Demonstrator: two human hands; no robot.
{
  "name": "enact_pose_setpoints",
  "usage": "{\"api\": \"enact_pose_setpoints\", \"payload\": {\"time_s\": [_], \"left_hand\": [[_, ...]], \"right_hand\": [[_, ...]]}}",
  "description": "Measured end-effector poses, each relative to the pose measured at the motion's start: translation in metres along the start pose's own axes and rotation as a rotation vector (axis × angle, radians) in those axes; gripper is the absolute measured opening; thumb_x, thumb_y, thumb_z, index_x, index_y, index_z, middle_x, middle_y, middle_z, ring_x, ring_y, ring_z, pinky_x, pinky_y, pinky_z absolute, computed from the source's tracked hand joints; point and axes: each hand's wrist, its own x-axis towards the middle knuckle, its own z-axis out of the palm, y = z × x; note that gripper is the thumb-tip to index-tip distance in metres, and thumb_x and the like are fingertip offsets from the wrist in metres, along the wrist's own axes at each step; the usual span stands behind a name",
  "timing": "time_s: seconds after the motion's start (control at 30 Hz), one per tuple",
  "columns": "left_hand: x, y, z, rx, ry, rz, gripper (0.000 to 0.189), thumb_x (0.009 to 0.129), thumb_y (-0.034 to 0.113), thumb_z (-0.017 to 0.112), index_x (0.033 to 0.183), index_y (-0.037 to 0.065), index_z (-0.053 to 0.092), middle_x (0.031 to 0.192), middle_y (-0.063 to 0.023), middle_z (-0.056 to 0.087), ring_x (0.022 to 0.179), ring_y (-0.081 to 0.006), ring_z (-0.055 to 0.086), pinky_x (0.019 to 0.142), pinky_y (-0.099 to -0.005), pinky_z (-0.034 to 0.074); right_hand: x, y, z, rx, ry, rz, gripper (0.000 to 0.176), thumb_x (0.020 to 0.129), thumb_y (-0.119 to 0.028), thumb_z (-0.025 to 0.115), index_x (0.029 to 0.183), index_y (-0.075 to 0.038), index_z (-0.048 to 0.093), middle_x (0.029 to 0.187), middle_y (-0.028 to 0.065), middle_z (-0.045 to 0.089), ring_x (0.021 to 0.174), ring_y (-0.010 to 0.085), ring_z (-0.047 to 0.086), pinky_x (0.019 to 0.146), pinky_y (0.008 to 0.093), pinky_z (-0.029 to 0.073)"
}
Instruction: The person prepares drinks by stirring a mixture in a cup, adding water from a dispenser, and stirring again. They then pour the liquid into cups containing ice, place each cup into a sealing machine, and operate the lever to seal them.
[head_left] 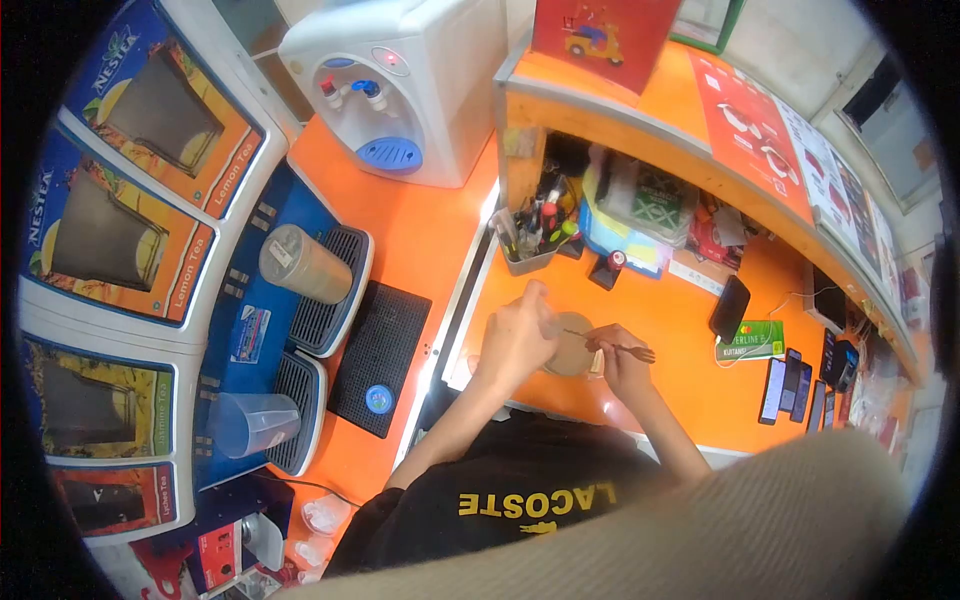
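Note:
A round brown disc-like thing [571, 345], perhaps a bowl or cup seen from above, sits on the orange counter between my hands. My right hand [622, 358] is closed around a slim brown fork [637, 352]; its prongs stick out to the right, and its other end reaches over the round thing. At the left edge of the round thing, my left hand [520, 328] is raised with its fingers curled together. I cannot tell what its fingers hold.
A pen holder [526, 255] and a small dark stamp [607, 270] stand beyond my hands, under an orange shelf [640, 112]. Several phones [772, 390] lie to the right. On the left are a drink dispenser [225, 330], a clear pitcher [255, 424] and a water dispenser [440, 90].

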Motion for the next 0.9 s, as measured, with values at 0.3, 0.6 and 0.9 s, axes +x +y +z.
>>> {"api": "enact_pose_setpoints", "payload": {"time_s": [0.3,0.6,0.9], "left_hand": [[0.010,0.014,0.039,0.222,-0.016,0.069,0.039,0.070,0.008,0.067,0.103,0.004,0.047,0.079,-0.0111,0.067,0.075,-0.0333,0.067,0.063,-0.0433,0.053],[0.016,0.016,0.037,0.119,-0.075,0.061,0.043,0.070,0.011,0.070,0.106,0.003,0.049,0.080,-0.0115,0.068,0.076,-0.0332,0.067,0.067,-0.0422,0.053],[0.018,-0.007,0.017,-0.084,-0.051,-0.034,0.045,0.066,0.006,0.071,0.106,0.003,0.049,0.081,-0.0101,0.069,0.076,-0.0272,0.069,0.071,-0.0359,0.054]], "right_hand": [[-0.021,0.014,0.021,0.440,0.407,0.452,0.021,0.103,-0.017,0.036,0.093,-0.002,0.045,0.081,0.0142,0.063,0.067,0.0174,0.064,0.065,0.0289,0.054],[-0.017,0.016,-0.002,0.590,0.593,0.586,0.025,0.103,-0.028,0.036,0.094,-0.005,0.043,0.079,0.0136,0.061,0.063,0.0162,0.062,0.061,0.0273,0.053],[-0.003,0.001,-0.031,0.583,0.655,0.542,0.025,0.103,-0.030,0.038,0.094,-0.007,0.044,0.079,0.0129,0.061,0.062,0.0155,0.061,0.060,0.0259,0.051]]}}
